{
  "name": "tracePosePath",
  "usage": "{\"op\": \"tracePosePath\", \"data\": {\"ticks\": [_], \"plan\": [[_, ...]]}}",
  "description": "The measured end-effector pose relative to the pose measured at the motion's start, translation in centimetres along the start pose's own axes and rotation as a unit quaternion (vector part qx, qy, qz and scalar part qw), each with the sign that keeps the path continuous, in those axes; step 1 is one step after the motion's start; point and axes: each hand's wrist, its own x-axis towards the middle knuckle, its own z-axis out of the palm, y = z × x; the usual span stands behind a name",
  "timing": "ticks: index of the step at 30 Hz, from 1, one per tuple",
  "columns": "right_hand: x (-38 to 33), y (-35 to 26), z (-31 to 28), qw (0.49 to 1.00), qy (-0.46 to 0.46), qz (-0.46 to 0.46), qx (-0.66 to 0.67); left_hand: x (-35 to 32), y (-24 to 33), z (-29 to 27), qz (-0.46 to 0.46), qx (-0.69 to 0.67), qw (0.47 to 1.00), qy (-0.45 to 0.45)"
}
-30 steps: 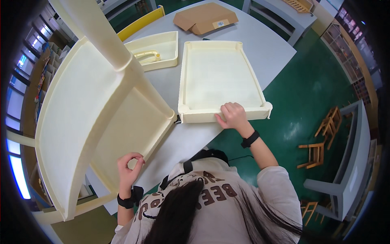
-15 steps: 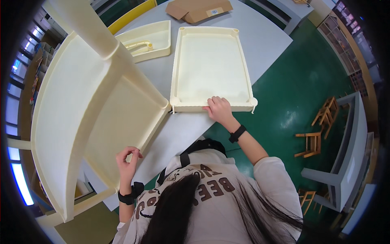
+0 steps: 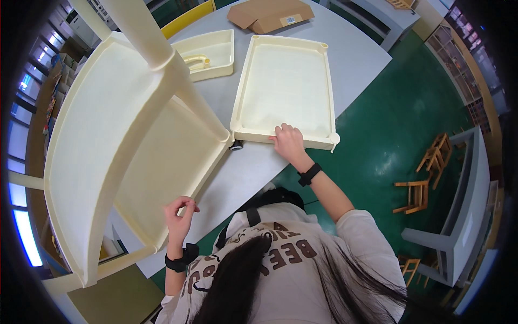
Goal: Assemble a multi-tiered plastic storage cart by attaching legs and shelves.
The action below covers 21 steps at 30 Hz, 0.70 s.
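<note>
A cream plastic tray (image 3: 288,89) with raised walls and round corner sockets lies on the table. My right hand (image 3: 290,144) grips its near wall, with the fingers over the rim. At my left stands a large cream shelf unit (image 3: 102,113) of curved shelves and thick round posts, leaning over the table. My left hand (image 3: 181,216) is curled at the edge of the unit's lower shelf (image 3: 167,156). Its fingers are closed together, and whatever may be between them is hidden. A black caster (image 3: 236,145) shows between the shelf corner and the tray.
Behind the shelf post sits a shallow cream bin (image 3: 220,56) holding a curved cream handle (image 3: 198,61). A folded cardboard piece (image 3: 270,15) lies at the far side of the table (image 3: 359,65). Wooden stools (image 3: 413,195) stand on the green floor to the right, beside a grey bench (image 3: 458,216).
The tray has turned slightly clockwise under my right hand. The shelf unit has shifted a little to the right, and more of the caster shows. My left hand has moved slightly right.
</note>
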Motion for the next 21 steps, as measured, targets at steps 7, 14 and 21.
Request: {"op": "tracePosePath", "data": {"ticks": [7,14,21], "plan": [[0.5,0.3,0.5,0.999,-0.037,0.016,-0.014,-0.5,-1.1,0.9,0.010,-0.017,0.999,-0.036],[1.5,-0.4,3.3,0.996,-0.082,0.010,-0.020,-1.5,-2.8,1.1,-0.028,-0.083,0.996,-0.023],[3.1,-2.6,4.3,0.991,-0.136,0.005,0.009,-3.3,-3.7,1.2,-0.017,-0.063,0.997,-0.033]]}}
